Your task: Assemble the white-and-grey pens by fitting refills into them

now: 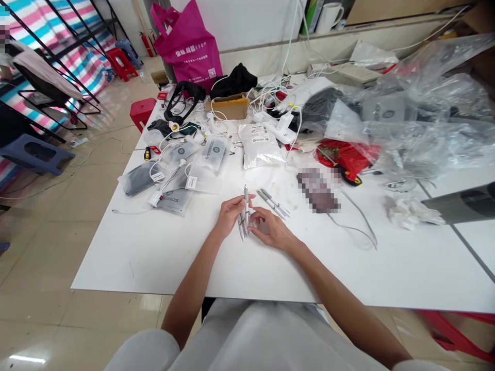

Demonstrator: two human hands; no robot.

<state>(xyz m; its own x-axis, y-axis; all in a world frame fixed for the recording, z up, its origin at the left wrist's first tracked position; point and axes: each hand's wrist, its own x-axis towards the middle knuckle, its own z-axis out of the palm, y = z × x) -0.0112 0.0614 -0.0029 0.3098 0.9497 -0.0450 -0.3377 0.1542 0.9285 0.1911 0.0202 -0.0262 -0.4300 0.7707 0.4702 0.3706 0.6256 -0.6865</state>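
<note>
Pen (246, 196) is pinched upright between thumb and fingers of the left hand (229, 212) in the head view. The right hand (274, 231) is curled beside its low end; whether it is gripped there cannot be told. More pens (271, 204) are laid at two o'clock from the hands. Handling one pen seems the step; a steady pinch looks called for next. Bare table (253, 273) is left at six, up to the near edge; at twelve, room is stopped by a white packet (262, 148).

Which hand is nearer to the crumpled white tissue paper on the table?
Right. The right hand is to the left of the tissue paper; the left hand is farther left, gripping a slim silver pen.
</note>
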